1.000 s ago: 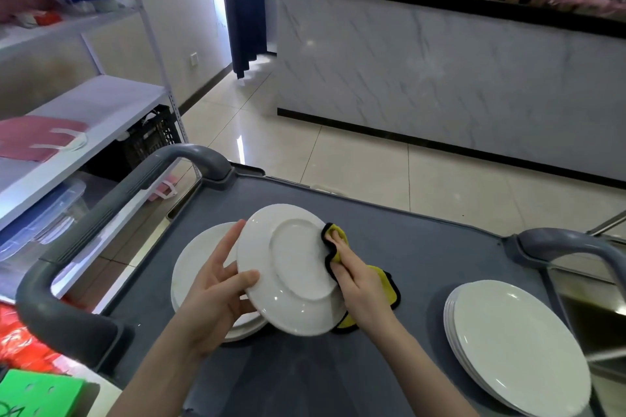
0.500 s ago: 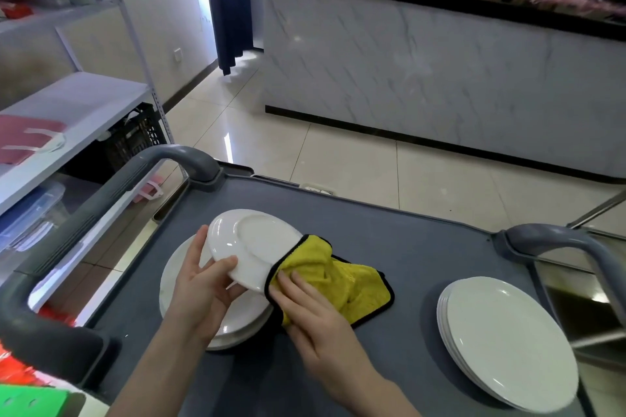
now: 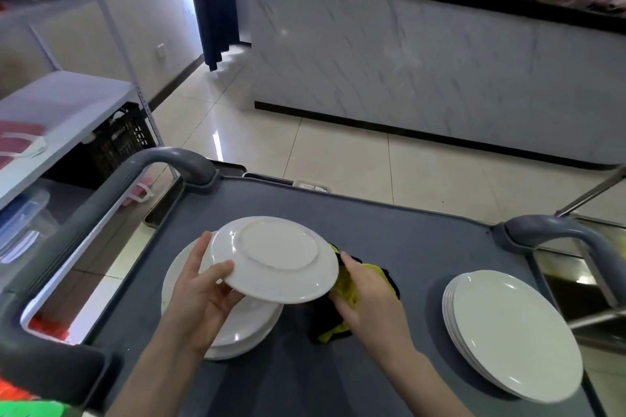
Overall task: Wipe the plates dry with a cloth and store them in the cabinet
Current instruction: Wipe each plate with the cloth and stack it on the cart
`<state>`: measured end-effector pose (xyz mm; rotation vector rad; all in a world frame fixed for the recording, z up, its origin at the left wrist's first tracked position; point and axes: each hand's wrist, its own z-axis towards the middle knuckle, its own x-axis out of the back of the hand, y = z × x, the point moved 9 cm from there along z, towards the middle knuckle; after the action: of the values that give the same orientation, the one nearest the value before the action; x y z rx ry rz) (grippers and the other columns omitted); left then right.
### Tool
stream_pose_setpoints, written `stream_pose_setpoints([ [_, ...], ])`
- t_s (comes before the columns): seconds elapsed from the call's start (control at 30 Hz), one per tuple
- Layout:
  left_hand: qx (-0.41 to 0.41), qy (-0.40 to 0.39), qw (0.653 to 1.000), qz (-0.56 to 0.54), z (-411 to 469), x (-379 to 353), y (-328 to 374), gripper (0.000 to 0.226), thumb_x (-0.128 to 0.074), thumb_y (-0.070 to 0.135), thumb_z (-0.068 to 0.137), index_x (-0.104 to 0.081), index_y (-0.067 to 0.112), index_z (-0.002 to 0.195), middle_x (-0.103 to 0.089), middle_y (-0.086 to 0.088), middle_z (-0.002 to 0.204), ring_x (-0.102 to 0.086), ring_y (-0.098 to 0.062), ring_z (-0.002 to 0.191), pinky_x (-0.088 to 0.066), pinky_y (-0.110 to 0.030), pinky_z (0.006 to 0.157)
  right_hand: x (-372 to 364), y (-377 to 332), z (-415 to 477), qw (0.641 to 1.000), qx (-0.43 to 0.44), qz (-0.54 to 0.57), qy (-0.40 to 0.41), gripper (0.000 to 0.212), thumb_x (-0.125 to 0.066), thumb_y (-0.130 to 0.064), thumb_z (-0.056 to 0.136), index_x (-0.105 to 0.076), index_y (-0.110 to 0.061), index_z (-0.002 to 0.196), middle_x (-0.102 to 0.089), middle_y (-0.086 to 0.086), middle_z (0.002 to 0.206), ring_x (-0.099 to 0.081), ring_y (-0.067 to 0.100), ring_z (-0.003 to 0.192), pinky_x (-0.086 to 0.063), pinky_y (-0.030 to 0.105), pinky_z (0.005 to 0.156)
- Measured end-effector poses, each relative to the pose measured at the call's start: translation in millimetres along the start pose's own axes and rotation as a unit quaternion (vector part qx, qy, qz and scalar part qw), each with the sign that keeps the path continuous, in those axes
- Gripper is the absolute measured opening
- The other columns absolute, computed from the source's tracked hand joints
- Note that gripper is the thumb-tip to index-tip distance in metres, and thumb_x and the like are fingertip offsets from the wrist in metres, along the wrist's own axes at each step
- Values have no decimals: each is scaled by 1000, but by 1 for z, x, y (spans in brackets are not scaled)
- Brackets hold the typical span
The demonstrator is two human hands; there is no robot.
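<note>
White china, foot ring up: the plate (image 3: 277,261) is held bottom-side towards the camera, tilted, clear of the grey worktop (image 3: 389,234), so that its underside and rim are open to wiping. The left hand (image 3: 203,294) pinches it at its left edge, thumb lying on the upturned underside and the other fingers (image 3: 198,254) spread behind and along the rim. That grip on one edge leaves the rest of the plate free for the cloth.

The right hand (image 3: 366,298) meets the opposite rim, its fingers curled round the bunched yellow cloth (image 3: 343,288) with its dark border. The cloth sits between those fingers and the plate's edge, with part of it trailing down beneath the palm towards the worktop. How far the fingertips reach under the plate is hidden.

Directly below the left fingers lies a stack of plates (image 3: 237,338), close enough that the held one can be lifted from it or set back with little travel. A second stack (image 3: 515,335) lies well apart, beyond the right hand. Keeping two piles probably separates wiped plates from unwiped ones, though which is which cannot be told.

The step in hand looks like drying the rim and underside. Storing is not yet begun, and no cabinet shows plainly.
</note>
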<state>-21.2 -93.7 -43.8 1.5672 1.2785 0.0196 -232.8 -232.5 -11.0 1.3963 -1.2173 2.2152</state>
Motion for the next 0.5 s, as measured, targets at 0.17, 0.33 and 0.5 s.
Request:
stream_pose_setpoints([
  [0.17, 26, -31, 999, -1, 6, -4, 2, 41, -50, -4, 91, -57, 23, 121, -67, -6, 101, -71, -16, 68, -58, -30, 54, 16, -29, -3, 985, 106, 0, 137, 38, -75, -11, 80, -67, -16, 118, -64, -3, 122, -60, 13, 109, -47, 24, 93],
  [0.33, 56, -41, 997, -19, 15, -5, 9, 47, -50, -3, 91, -51, 29, 125, -64, -5, 96, -68, -13, 63, -57, -26, 52, 14, -46, 3, 977, 142, 17, 156, 26, -62, -6, 88, -70, -9, 112, -67, 4, 116, -64, 19, 106, -48, 35, 96],
  [0.5, 76, -61, 995, -16, 24, -17, 15, 12, -57, 3, 89, -59, 15, 92, -67, -8, 90, -71, -16, 71, -58, -26, 58, 29, -57, 9, 971, 131, 21, 198, 26, -58, -3, 90, -70, -9, 113, -68, 4, 108, -63, 18, 98, -50, 27, 86],
])
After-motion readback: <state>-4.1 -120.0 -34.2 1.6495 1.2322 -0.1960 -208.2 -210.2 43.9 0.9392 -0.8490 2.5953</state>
